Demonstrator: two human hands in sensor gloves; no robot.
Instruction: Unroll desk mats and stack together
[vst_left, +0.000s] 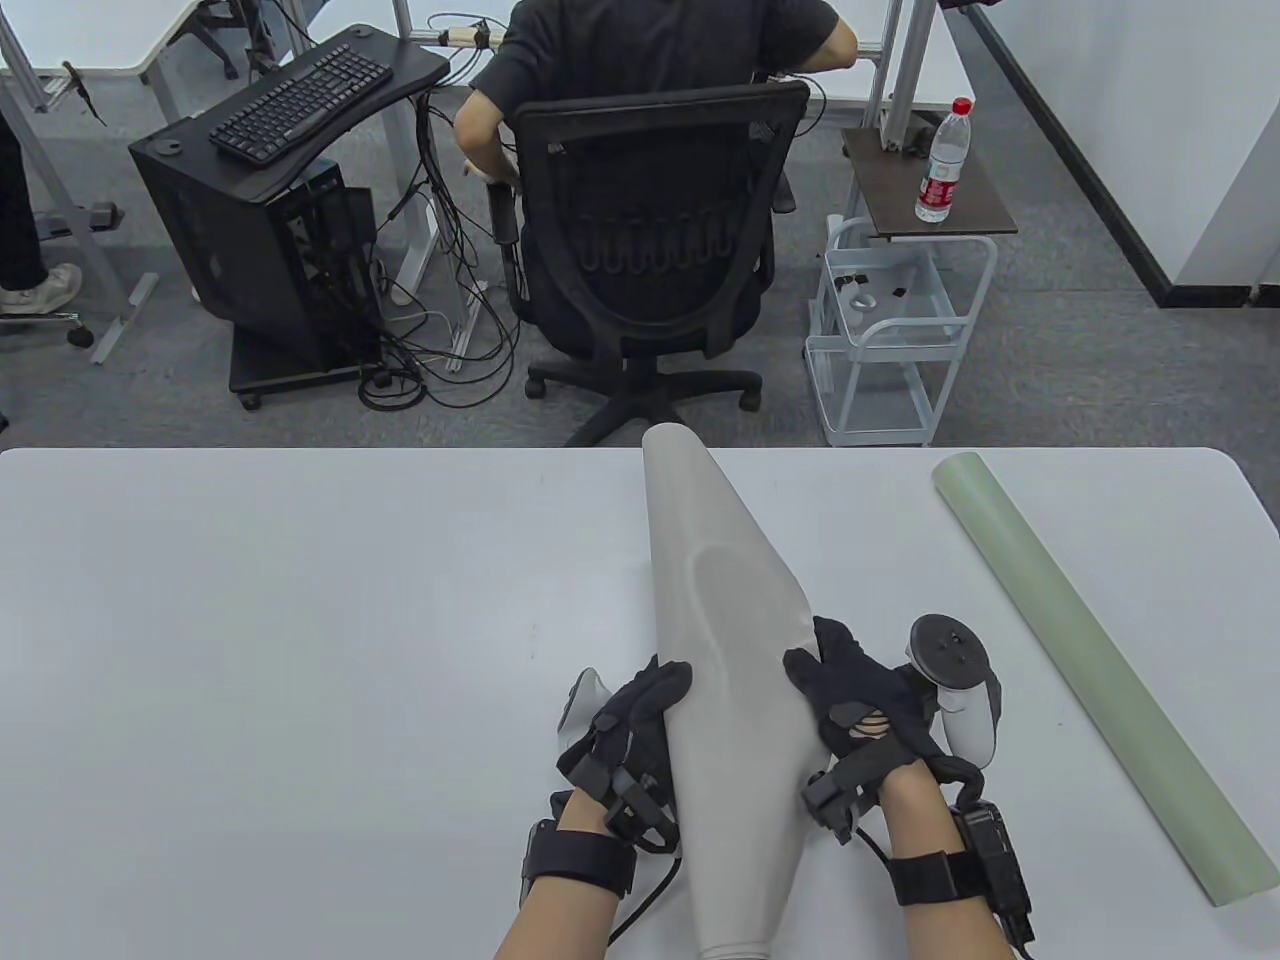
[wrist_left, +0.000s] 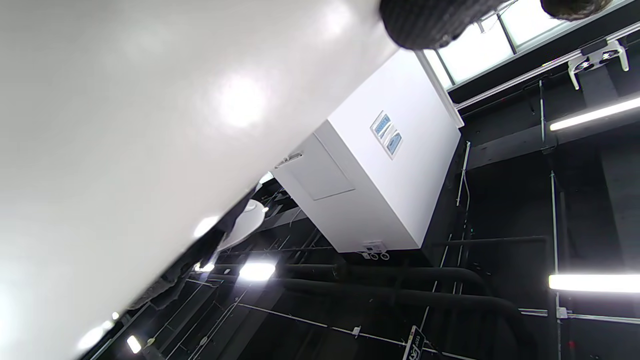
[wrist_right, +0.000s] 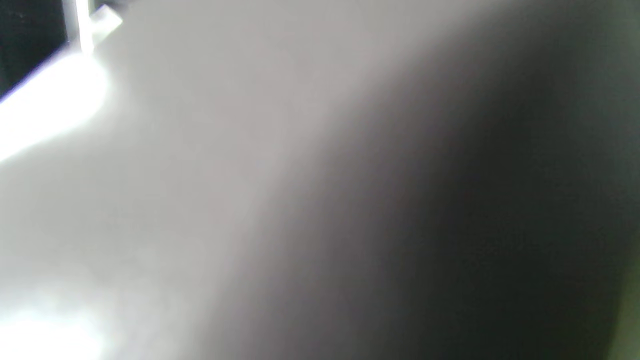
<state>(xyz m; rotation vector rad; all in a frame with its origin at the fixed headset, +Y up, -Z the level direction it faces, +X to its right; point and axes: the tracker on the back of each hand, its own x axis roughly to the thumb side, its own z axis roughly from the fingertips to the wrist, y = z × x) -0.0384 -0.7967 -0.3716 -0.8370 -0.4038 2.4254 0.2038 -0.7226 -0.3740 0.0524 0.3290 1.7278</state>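
Observation:
A rolled grey desk mat (vst_left: 722, 640) lies lengthwise at the table's middle, its near part bulging loose. My left hand (vst_left: 640, 735) grips its left side and my right hand (vst_left: 850, 700) grips its right side near the front. The mat fills the left wrist view (wrist_left: 125, 150), with a gloved fingertip (wrist_left: 430, 22) on it, and fills the blurred right wrist view (wrist_right: 250, 175). A rolled pale green mat (vst_left: 1090, 670) lies slantwise on the table's right, apart from both hands.
The white table (vst_left: 300, 650) spreads wide to the left. Beyond its far edge are a person in a black office chair (vst_left: 650, 230), a white wire cart (vst_left: 895, 330) and a computer stand (vst_left: 270, 230).

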